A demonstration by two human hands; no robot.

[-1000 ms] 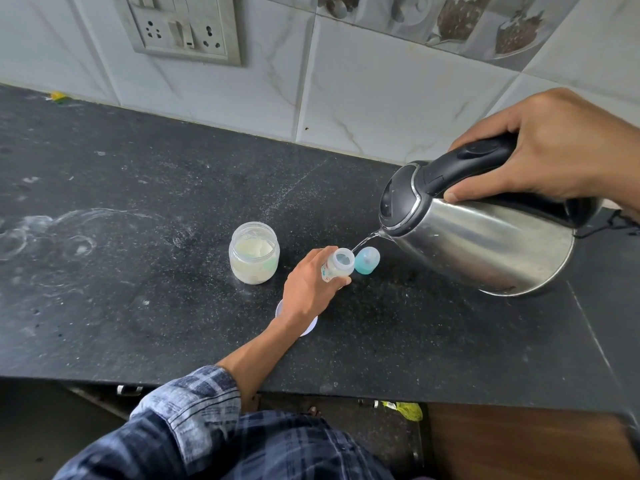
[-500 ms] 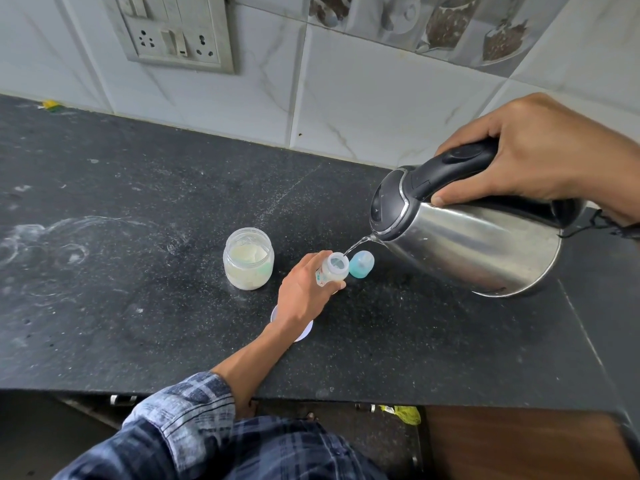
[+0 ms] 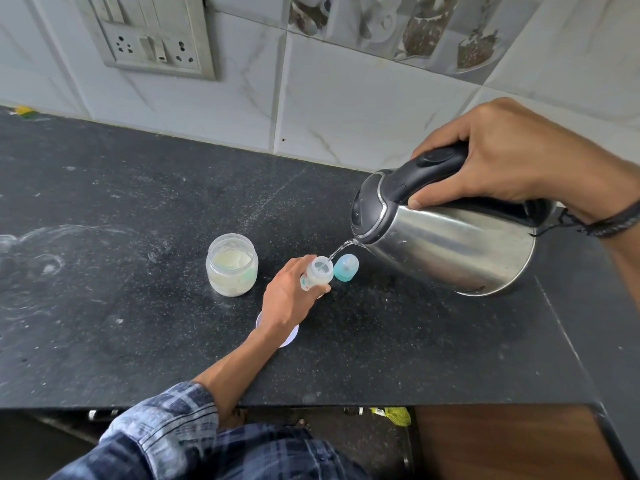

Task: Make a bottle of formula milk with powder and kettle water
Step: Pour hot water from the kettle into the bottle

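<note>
My left hand (image 3: 285, 299) grips a small clear feeding bottle (image 3: 318, 273) that stands uncapped on the black counter (image 3: 138, 306). My right hand (image 3: 502, 157) holds the black handle of a steel kettle (image 3: 443, 244), tilted left above the counter. A thin stream of water (image 3: 341, 250) runs from its spout into the bottle's mouth. The bottle's blue cap (image 3: 345, 267) lies just right of the bottle. An open clear jar of pale powder (image 3: 232, 265) stands to the left of my left hand.
A white round lid (image 3: 289, 336) lies on the counter, partly under my left wrist. A tiled wall with a socket panel (image 3: 152, 43) rises behind the counter. The counter's front edge runs below my forearm, with a wooden cabinet front (image 3: 502, 445) at lower right.
The kettle stays tilted and the water keeps running into the bottle. Both hands hold their places; only the camera view has shifted slightly.
</note>
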